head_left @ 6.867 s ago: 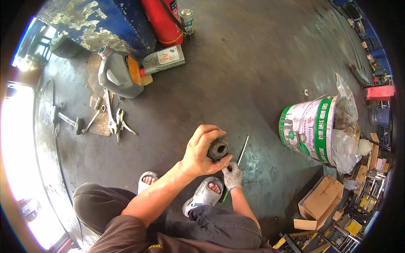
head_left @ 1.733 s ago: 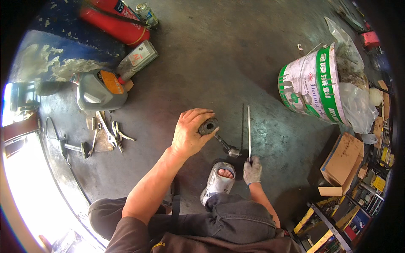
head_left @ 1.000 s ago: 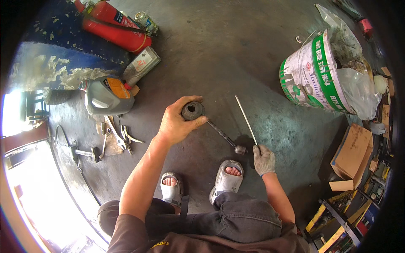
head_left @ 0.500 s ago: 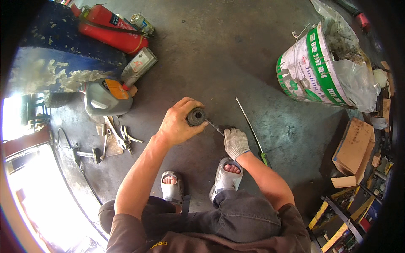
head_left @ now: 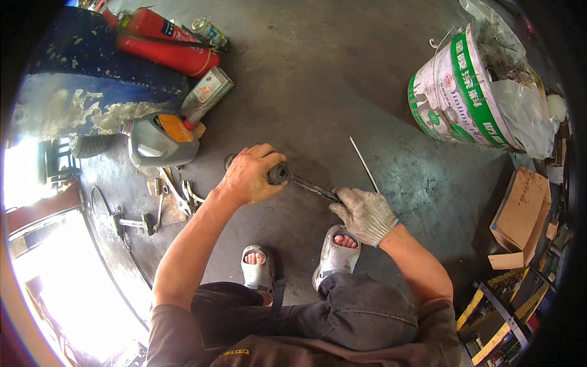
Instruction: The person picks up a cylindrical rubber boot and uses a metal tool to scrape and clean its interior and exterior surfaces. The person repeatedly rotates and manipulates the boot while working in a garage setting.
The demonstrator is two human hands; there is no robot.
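My bare left hand (head_left: pixel 249 174) is closed around a dark cylindrical rubber-like part (head_left: pixel 278 174). One round end of it faces right, and another dark ring of it shows beyond the back of the hand. My right hand (head_left: pixel 365 215), in a pale knitted glove, grips a slim dark rod (head_left: pixel 312 186) whose surface looks dirty. The rod's far end meets the cylinder's right end; whether it goes inside cannot be made out. On the floor beyond the glove lies a long thin metal shaft (head_left: pixel 365 165), its lower end hidden by the right hand.
Left on the floor are a hammer (head_left: pixel 136 224), pliers and wrenches (head_left: pixel 175 192), a grey jug (head_left: pixel 160 153) and a red fire extinguisher (head_left: pixel 165 44). At right stand a white-and-green bucket (head_left: pixel 460 95) with plastic sheeting and a cardboard box (head_left: pixel 520 211). My sandalled feet are below my hands.
The cylinder has turned from facing up to lying sideways, its end toward the right. My right hand has moved right, showing more of the rod and covering the green handle on the floor.
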